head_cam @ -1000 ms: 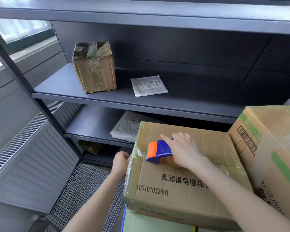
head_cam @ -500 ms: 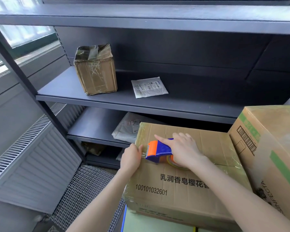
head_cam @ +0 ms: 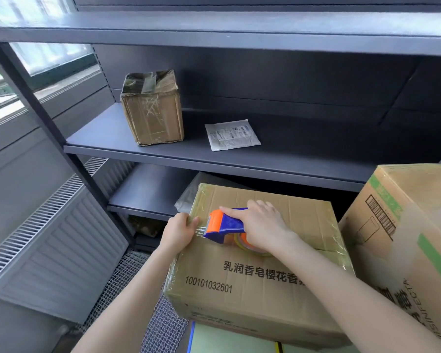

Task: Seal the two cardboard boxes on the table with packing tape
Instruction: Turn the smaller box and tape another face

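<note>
A closed cardboard box (head_cam: 260, 281) with printed characters and a number lies in front of me, its edges shiny with clear tape. On its top my right hand (head_cam: 262, 225) grips a blue and orange tape dispenser (head_cam: 220, 224), forefinger stretched along it. A short strip of clear tape runs from the dispenser's orange mouth to the box's left edge. There my left hand (head_cam: 180, 229) pinches the tape end against the corner. A second, larger cardboard box (head_cam: 407, 240) with green stripes and a barcode stands at the right, touching the first.
A dark metal shelf unit (head_cam: 214, 159) rises behind the boxes. On its middle shelf sit a small taped carton (head_cam: 153, 110) and a white flat pouch (head_cam: 231, 135). A radiator grille (head_cam: 51, 240) and mesh floor (head_cam: 127, 284) lie at the left. A green surface (head_cam: 229, 340) shows under the box.
My left hand rose from the box's left side to the top edge and took the tape end. The right hand and dispenser stayed near the same spot.
</note>
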The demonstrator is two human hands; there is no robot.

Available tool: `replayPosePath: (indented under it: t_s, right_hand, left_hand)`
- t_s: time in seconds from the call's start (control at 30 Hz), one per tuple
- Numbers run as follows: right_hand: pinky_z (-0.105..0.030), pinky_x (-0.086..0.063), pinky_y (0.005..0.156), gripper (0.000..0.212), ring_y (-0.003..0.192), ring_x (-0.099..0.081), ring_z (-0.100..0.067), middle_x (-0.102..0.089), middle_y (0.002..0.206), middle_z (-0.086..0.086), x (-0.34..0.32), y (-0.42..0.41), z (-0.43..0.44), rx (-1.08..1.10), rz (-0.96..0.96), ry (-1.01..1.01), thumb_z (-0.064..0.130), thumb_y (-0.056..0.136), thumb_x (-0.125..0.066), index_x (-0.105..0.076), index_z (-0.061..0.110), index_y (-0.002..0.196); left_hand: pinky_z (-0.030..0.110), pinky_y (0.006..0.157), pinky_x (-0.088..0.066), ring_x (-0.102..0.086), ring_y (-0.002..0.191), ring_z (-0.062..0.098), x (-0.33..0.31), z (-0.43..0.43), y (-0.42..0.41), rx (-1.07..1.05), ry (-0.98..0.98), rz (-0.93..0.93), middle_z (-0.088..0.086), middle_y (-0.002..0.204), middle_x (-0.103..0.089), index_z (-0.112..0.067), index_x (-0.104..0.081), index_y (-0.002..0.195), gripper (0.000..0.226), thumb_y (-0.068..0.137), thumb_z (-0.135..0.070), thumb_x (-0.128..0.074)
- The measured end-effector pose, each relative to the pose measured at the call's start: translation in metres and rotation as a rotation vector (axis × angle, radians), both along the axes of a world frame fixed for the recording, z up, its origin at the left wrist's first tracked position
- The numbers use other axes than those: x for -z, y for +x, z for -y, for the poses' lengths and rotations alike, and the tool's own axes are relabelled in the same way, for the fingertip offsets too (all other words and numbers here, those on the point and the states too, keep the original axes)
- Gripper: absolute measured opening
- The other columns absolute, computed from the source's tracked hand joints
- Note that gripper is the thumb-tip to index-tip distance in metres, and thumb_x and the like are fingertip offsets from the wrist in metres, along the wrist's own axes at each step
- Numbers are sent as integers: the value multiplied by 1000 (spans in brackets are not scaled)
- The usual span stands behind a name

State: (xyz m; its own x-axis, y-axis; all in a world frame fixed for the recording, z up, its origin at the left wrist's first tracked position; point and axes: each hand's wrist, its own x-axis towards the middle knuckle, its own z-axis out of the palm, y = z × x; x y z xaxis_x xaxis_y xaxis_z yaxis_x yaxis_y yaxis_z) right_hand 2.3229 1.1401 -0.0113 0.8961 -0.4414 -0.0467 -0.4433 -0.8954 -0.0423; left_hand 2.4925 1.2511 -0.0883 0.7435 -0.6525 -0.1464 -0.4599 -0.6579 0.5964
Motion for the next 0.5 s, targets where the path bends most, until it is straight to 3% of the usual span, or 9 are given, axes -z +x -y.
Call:
replayPosePath:
  t_s: [0.17, 0.5]
  right_hand:
    - [-35, -32, 87, 59, 105, -45, -31, -48, 106, -9, 5, 5, 4, -34, 17, 35, 27, 96, -40, -14, 47, 145]
    - [-32, -26, 75, 57, 100, -46, -29, -33, 87, 0, 2, -8, 16, -95, 57, 53, 23, 97, -37, -18, 53, 141]
  left_hand:
    - [32, 56, -30, -53, 73, 31, 5, -5, 1, 7, -15, -6, 1, 63, -46, -13, -38, 62, 40, 95, -33, -50]
    - [31, 56, -33, -49, 66, 22, 8, -15, 2, -10, -55, -20, -1, 63, -51, -15, -46, 65, 35, 95, -32, -50]
